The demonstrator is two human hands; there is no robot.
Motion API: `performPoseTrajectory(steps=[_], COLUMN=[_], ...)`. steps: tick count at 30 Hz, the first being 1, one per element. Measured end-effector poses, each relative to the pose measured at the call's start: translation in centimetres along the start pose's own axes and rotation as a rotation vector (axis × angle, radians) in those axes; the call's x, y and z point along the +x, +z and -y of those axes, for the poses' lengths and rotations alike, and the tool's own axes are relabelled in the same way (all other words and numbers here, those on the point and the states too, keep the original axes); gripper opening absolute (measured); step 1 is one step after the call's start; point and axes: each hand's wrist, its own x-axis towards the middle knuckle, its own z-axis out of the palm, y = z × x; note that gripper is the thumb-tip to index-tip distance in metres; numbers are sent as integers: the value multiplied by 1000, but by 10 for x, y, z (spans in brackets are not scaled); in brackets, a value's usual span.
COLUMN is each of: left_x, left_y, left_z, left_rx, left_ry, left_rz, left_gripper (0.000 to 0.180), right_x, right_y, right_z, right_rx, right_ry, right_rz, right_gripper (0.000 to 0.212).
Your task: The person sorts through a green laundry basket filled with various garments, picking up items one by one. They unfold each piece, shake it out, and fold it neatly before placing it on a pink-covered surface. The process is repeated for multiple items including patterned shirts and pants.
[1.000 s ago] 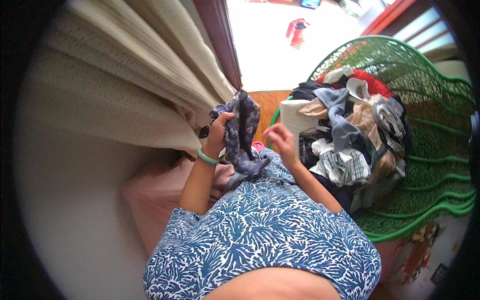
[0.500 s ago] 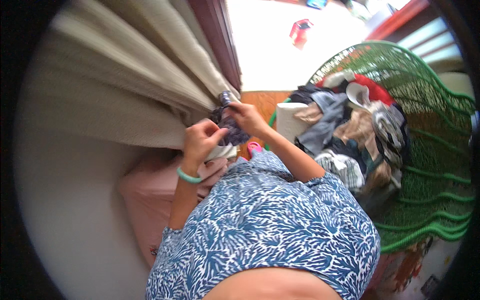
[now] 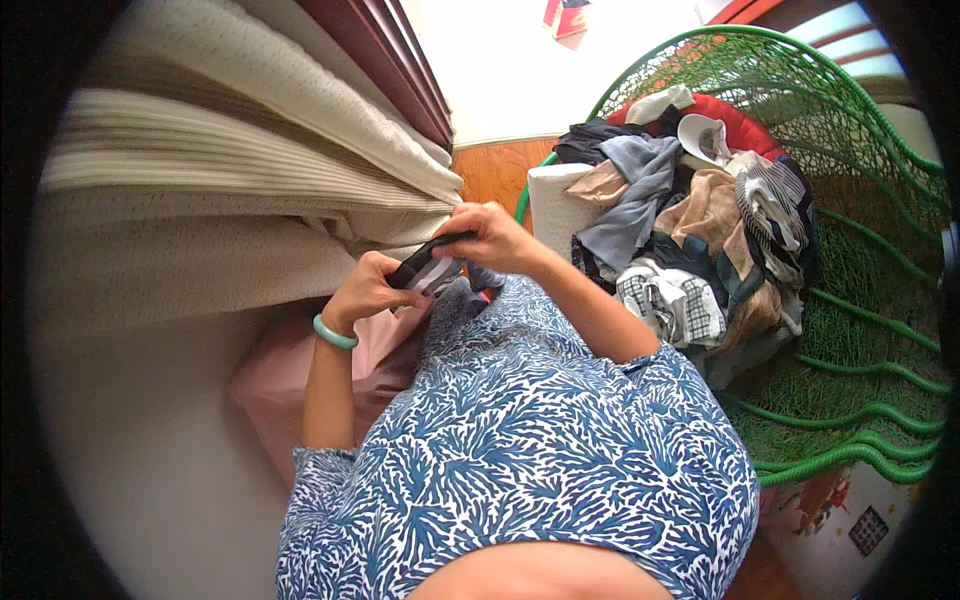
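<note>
My left hand [image 3: 366, 296], with a pale green bangle at the wrist, pinches one end of a black-edged piece of clothing [image 3: 418, 262]. The other end is gripped by my right hand [image 3: 492, 240], so the black band runs taut between them. A pale strip shows just under the band. Dark grey fabric [image 3: 455, 308] hangs below, against my blue-and-white patterned clothes [image 3: 560, 430]; I cannot tell what kind of garment it is. Both hands are in front of the lower end of the beige curtain [image 3: 250, 190].
On my right, a big green woven hanging chair [image 3: 870, 420] holds a pile of clothes [image 3: 700, 210], with a white cap [image 3: 704, 138] on top. A white pillow-like block [image 3: 562, 210] lies at its near-left side. Pink fabric [image 3: 290, 370] covers something at my left.
The dark garment, bunched before, is now stretched by its black edge between my hands. My left hand has moved left and down. The view has shifted slightly.
</note>
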Motion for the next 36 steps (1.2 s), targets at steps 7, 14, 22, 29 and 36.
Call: performPoseTrajectory(steps=[7,14,22,29,36], left_x=[0,-36,-66,-67,-67], left_y=[-14,-82,-136,-184,-205], left_z=[13,-16,-18,23,32], left_rx=[-205,-45,-13,-182,-278], left_ry=[143,365,508,315,245], left_rz=[-439,-466,-718,-954,-1052], left_gripper=[17,14,10,21,37], right_x=[14,24,18,6,-6], right_y=[-65,-135,-216,-244,-251], right_z=[27,31,34,18,16], right_rx=[-86,-357,-537,-787,-765], right_ry=[131,207,323,482,570], right_rz=[10,107,-55,-46,114], right_gripper=[24,15,18,26,23])
